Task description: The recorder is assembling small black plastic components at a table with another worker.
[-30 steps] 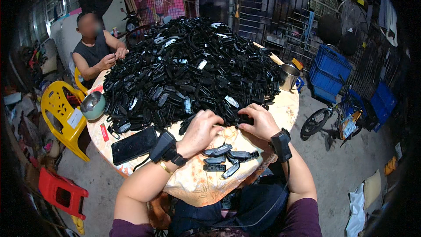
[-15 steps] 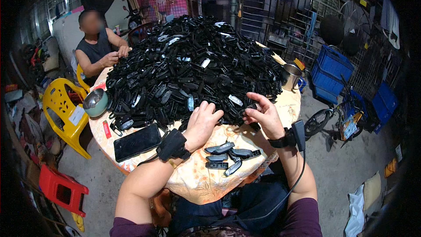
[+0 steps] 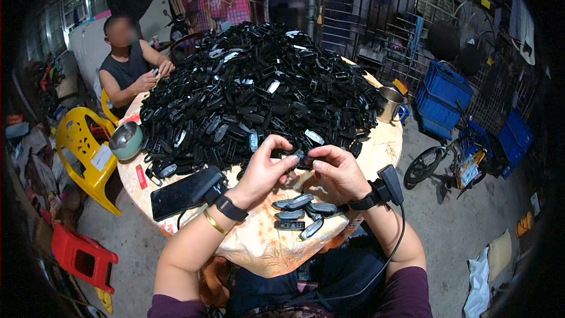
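Observation:
My left hand (image 3: 263, 168) and my right hand (image 3: 341, 172) meet in front of a big heap of black plastic pieces (image 3: 235, 94). Between the fingertips is a small black plastic piece (image 3: 299, 156) with a greyish top. My left thumb and forefinger pinch it from one side, my right thumb and forefinger from the other. The fingers partly hide it, so I cannot tell whether it is one part or two. Below the hands, several long black pieces with grey tops (image 3: 294, 202) lie in a loose group on the patterned tablecloth (image 3: 259, 247).
Left of my left wrist lies a black phone (image 3: 168, 200), near a small red packet (image 3: 141, 177). A green bowl (image 3: 126, 140) stands at the left edge, a metal mug (image 3: 388, 105) at the right. Another person (image 3: 126, 70) sits across the heap, handling something small.
My left hand has lifted off the heap's front edge and come over to the right hand, closing on the piece. My right hand has moved slightly left and nearer.

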Demonstrator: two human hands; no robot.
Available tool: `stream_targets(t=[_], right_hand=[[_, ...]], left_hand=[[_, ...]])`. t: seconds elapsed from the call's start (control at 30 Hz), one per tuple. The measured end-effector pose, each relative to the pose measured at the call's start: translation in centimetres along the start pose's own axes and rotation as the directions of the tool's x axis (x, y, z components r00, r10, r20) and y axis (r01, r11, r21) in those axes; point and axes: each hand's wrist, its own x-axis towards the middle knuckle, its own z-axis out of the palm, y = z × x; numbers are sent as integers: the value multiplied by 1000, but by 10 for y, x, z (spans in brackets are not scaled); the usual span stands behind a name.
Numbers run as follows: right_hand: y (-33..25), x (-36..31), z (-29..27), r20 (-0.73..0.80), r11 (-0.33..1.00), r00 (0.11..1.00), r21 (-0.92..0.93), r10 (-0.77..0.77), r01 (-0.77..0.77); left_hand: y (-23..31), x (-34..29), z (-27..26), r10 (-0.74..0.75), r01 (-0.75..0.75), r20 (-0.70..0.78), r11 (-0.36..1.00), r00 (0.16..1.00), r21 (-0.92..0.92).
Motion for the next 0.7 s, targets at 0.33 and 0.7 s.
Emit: stream_targets(t=[0.33, 0.7], right_hand=[[2, 0, 2, -82, 988, 997, -153, -6, -7], [-3, -4, 15, -153, 982, 988, -190, -22, -8]], left_hand=[[7, -3, -6, -154, 204, 251, 961, 956, -187], [0, -4, 0, 122, -132, 71, 977, 990, 166]])
